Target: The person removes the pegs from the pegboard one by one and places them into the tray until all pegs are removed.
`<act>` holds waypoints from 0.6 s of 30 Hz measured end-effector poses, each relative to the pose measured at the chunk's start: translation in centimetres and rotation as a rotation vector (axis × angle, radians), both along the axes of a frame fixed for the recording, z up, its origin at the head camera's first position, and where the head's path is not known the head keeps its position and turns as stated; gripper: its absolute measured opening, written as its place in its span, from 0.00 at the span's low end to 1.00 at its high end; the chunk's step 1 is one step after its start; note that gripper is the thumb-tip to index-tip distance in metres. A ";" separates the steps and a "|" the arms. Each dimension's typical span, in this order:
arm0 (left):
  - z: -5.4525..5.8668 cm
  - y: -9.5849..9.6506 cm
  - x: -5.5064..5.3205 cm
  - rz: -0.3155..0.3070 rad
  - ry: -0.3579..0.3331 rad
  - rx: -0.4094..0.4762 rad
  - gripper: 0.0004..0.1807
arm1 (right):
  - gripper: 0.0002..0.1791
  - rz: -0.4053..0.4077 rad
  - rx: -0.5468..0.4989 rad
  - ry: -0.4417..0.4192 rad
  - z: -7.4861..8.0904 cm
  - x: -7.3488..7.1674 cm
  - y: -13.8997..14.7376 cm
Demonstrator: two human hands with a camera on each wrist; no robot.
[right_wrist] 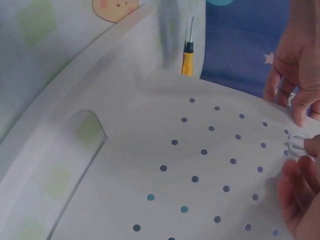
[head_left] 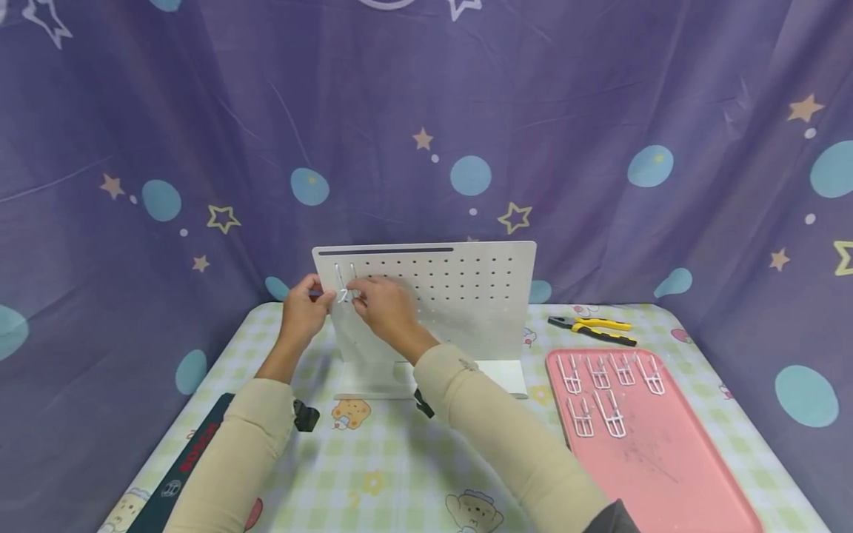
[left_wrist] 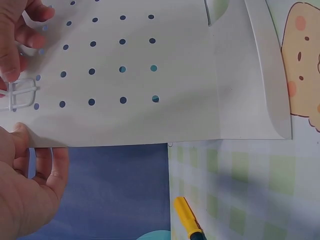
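A white metal pegboard [head_left: 460, 322] stands upright on its base at the back of the table, with rows of small holes. My left hand [head_left: 304, 314] grips its left edge, the thumb on the front face and the fingers [left_wrist: 59, 170] behind. At the board's upper left corner, the fingers and thumb of my right hand [head_left: 389, 307] pinch a white wire hook [head_left: 343, 290] against the holes. In the right wrist view, the end of that wire hook [right_wrist: 297, 143] shows beside the fingertips; the rest is hidden by the hand.
A pink tray [head_left: 666, 459] with several white wire hooks [head_left: 609, 413] lies at right. Behind it are yellow-and-black pliers [head_left: 593, 329]. A dark long Bosch item [head_left: 180, 474] lies by the left forearm. A yellow-handled screwdriver [right_wrist: 187, 60] lies beside the board; a purple curtain [head_left: 400, 89] hangs behind.
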State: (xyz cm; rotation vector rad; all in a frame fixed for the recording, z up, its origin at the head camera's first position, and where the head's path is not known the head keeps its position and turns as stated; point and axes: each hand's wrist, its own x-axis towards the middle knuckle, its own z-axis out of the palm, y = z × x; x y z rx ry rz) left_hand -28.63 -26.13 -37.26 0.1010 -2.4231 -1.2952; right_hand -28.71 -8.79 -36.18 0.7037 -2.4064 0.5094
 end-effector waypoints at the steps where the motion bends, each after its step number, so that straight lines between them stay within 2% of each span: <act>1: 0.0 0.0 0.0 0.000 -0.001 -0.002 0.08 | 0.12 0.001 -0.002 0.007 -0.1 0.0 0.0; 8: 0.0 -0.2 0.0 -0.004 0.008 -0.009 0.08 | 0.09 -0.028 -0.020 0.051 -0.1 0.0 -0.4; 18: -0.1 -0.3 0.0 -0.002 0.020 -0.024 0.07 | 0.06 -0.031 -0.061 0.067 0.2 0.2 -1.0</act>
